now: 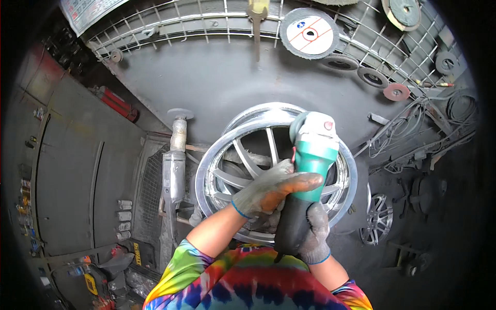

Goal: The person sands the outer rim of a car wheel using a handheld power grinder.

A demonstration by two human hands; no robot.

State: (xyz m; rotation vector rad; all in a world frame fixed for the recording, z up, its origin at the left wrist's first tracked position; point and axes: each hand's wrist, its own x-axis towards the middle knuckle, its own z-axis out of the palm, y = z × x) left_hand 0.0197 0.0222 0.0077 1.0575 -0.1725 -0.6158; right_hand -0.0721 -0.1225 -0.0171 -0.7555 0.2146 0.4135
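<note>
A green and black angle grinder (312, 160) with a silver head is held in both my gloved hands, over a silver spoked wheel rim (206, 173). My left hand (271, 188) wraps the green body near the head, its thumb lying across the top. Lower down, my right hand (316, 232) grips the black rear housing from the right side. The grinder's round disc (297, 127) faces left, above the far right part of the rim. Whether it touches the metal I cannot tell. Both gloves are grey and dusty, with blue cuffs.
A second grinder (174, 173) stands left of the rim. Behind, a wire rack (206, 23) carries a large white-faced disc (309, 33) and several smaller discs. Another spoked wheel (377, 219) lies at the right, below tangled cables (408, 124). Several cans (124, 217) stand at the left.
</note>
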